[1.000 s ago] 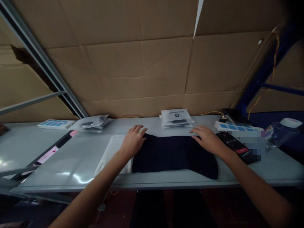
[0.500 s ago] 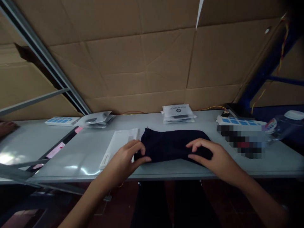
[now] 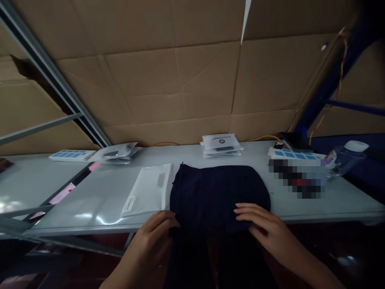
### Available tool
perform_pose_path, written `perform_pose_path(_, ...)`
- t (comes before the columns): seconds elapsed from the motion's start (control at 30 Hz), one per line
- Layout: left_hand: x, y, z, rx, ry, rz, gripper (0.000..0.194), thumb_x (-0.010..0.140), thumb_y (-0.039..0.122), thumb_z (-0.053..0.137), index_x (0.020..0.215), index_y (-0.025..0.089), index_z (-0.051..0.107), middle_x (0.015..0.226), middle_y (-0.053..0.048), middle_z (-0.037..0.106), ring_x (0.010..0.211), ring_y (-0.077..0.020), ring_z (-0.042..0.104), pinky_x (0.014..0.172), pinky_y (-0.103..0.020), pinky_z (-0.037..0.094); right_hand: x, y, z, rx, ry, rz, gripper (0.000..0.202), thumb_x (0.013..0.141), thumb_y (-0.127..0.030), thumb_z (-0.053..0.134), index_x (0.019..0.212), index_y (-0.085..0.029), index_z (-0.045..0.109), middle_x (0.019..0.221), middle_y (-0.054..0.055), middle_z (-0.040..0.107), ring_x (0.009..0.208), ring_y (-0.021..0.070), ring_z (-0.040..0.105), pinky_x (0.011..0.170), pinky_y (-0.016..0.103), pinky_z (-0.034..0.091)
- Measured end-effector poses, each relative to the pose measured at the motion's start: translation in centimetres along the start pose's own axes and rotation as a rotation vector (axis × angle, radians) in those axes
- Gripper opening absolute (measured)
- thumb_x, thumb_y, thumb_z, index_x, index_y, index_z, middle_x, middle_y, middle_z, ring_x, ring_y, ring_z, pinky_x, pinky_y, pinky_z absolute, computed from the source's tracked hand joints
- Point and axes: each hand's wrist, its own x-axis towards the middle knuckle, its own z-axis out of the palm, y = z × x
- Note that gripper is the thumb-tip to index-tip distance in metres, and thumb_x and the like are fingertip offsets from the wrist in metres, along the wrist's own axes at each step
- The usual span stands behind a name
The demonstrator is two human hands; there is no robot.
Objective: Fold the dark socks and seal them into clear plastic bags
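A dark navy piece of fabric (image 3: pixel 222 188) lies spread at the table's front, its near edge hanging over the table edge. Its right end is rounded and its left end is straighter; I cannot make out its exact kind. My left hand (image 3: pixel 155 233) is closed at the near left corner, fingers bent over the fabric and thumb hidden. Across the near right part rest the stretched fingers of my right hand (image 3: pixel 264 224), with the thumb apart below them. A flat white plastic bag (image 3: pixel 147 188) with a label lies just left of the fabric.
Small printed packets (image 3: pixel 222 143) are stacked at the back, with more packets (image 3: pixel 116 152) farther left. Blue-and-white trays (image 3: pixel 72 155) stand at the back. To the right is a clear bottle (image 3: pixel 345 158) beside a blurred patch. Another person's hand (image 3: pixel 4 163) shows at far left.
The fabric has opened out toward me and now covers more depth, reaching past the table's edge. Both hands have moved nearer to me. The view has shifted slightly.
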Motion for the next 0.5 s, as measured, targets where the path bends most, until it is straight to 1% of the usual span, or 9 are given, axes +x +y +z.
perform_pose_path(0.07, 1.4, 0.1, -0.6, -0.039, 0.051, -0.070, 0.025, 0.096, 0.013, 0.058, 0.111, 0.028, 0.071, 0.115, -0.003, 0.076, 0.106, -0.0187, 0.074, 0.091, -0.028, 0.060, 1.2, -0.2, -0.7, 0.002, 0.058, -0.001, 0.043, 0.095, -0.005, 0.052, 0.122, -0.033, 0.073, 0.126, 0.002, 0.073, 0.130, 0.0224, 0.064, 0.110, 0.042, 0.055)
perform_pose_path(0.1, 2.3, 0.0, -0.8, -0.045, 0.107, -0.114, 0.021, 0.097, 0.019, 0.062, 0.114, 0.028, 0.070, 0.114, -0.002, 0.076, 0.103, -0.0190, 0.074, 0.091, -0.029, 0.060, 2.0, -0.3, -0.9, -0.001, 0.105, 0.016, 0.038, 0.096, -0.009, 0.055, 0.120, -0.033, 0.073, 0.122, 0.003, 0.073, 0.125, 0.0232, 0.066, 0.106, 0.042, 0.056)
perform_pose_path(0.17, 4.3, -0.5, -0.7, -0.024, 0.215, -0.216, 0.024, 0.096, 0.029, 0.068, 0.121, 0.027, 0.068, 0.109, -0.002, 0.076, 0.095, -0.0194, 0.074, 0.088, -0.032, 0.060, 3.8, -0.1, -1.0, -0.021, 0.207, 0.099, 0.027, 0.098, -0.020, 0.061, 0.119, -0.031, 0.074, 0.113, 0.005, 0.072, 0.109, 0.0242, 0.070, 0.095, 0.042, 0.059)
perform_pose_path(0.2, 5.3, -1.0, -0.5, 0.000, 0.237, -0.254, 0.029, 0.096, 0.031, 0.069, 0.124, 0.027, 0.066, 0.103, -0.002, 0.075, 0.090, -0.0195, 0.073, 0.086, -0.033, 0.059, 4.8, 0.0, -1.0, -0.041, 0.241, 0.153, 0.024, 0.098, -0.025, 0.064, 0.120, -0.030, 0.073, 0.108, 0.006, 0.072, 0.101, 0.0241, 0.070, 0.089, 0.042, 0.060)
perform_pose_path(0.27, 7.2, -2.1, 0.0, 0.072, 0.185, -0.260, 0.039, 0.094, 0.030, 0.070, 0.131, 0.027, 0.063, 0.095, -0.001, 0.073, 0.087, -0.0212, 0.071, 0.086, -0.037, 0.058, 6.6, 0.6, -1.0, -0.111, 0.236, 0.218, 0.028, 0.096, -0.031, 0.067, 0.123, -0.028, 0.071, 0.101, 0.006, 0.071, 0.094, 0.0249, 0.069, 0.085, 0.043, 0.060)
perform_pose_path(0.3, 8.0, -2.7, 0.3, 0.111, 0.138, -0.231, 0.042, 0.092, 0.028, 0.070, 0.133, 0.027, 0.063, 0.096, -0.002, 0.073, 0.090, -0.0231, 0.070, 0.089, -0.040, 0.058, 7.3, 0.9, -1.1, -0.158, 0.198, 0.215, 0.030, 0.095, -0.031, 0.069, 0.124, -0.028, 0.071, 0.102, 0.006, 0.071, 0.096, 0.0261, 0.069, 0.087, 0.045, 0.060)
perform_pose_path(0.4, 10.4, -4.6, 0.5, 0.167, 0.055, -0.118, 0.040, 0.090, 0.029, 0.071, 0.130, 0.027, 0.067, 0.121, -0.008, 0.071, 0.116, -0.0295, 0.066, 0.105, -0.049, 0.053, 9.3, 2.5, -2.6, -0.258, 0.087, 0.121, 0.029, 0.093, -0.036, 0.071, 0.121, -0.029, 0.072, 0.116, 0.007, 0.073, 0.114, 0.0295, 0.066, 0.101, 0.050, 0.055)
perform_pose_path(0.47, 12.4, -6.0, 0.4, 0.147, 0.065, -0.100, 0.038, 0.093, 0.037, 0.069, 0.130, 0.025, 0.067, 0.132, -0.010, 0.069, 0.124, -0.0302, 0.063, 0.111, -0.050, 0.049, 10.7, 4.4, -4.2, -0.285, 0.116, 0.100, 0.025, 0.096, -0.041, 0.067, 0.117, -0.030, 0.073, 0.121, 0.007, 0.073, 0.118, 0.0296, 0.065, 0.105, 0.050, 0.052)
perform_pose_path(0.5, 13.5, -6.8, 0.5, 0.141, 0.070, -0.116, 0.040, 0.094, 0.041, 0.068, 0.130, 0.024, 0.066, 0.132, -0.011, 0.069, 0.125, -0.0307, 0.063, 0.112, -0.050, 0.048, 11.5, 5.5, -4.9, -0.302, 0.167, 0.121, 0.025, 0.097, -0.043, 0.064, 0.114, -0.028, 0.074, 0.119, 0.008, 0.074, 0.117, 0.0299, 0.065, 0.104, 0.050, 0.052)
